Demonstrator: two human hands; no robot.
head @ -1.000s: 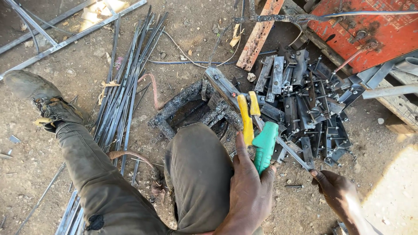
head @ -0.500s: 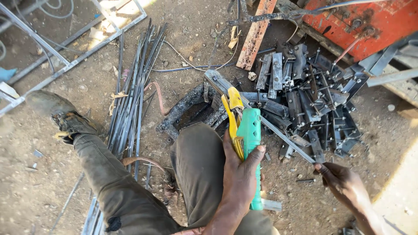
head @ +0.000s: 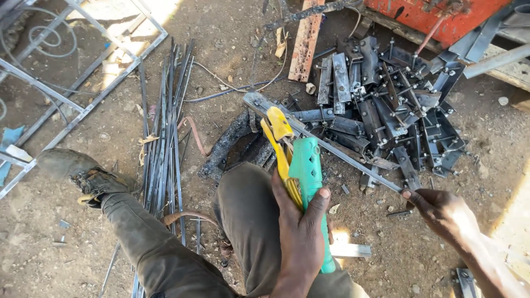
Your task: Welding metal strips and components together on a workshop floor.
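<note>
My left hand is shut on the green handle of a welding electrode holder. Its yellow jaws point away from me and rest against a long flat steel bar. The bar lies slanting on the dirt, from the charred patch down to the right. My right hand pinches the bar's near end with its fingertips. My knee in olive trousers is just left of the holder.
A heap of dark steel brackets with bolts lies beyond the bar. Thin rods run alongside my left leg and boot. A welded frame is at far left, a rusty beam and an orange machine at the top.
My left hand has brought the holder's yellow jaws up to the bar's far part. My right hand has reached forward and taken the bar's near end.
</note>
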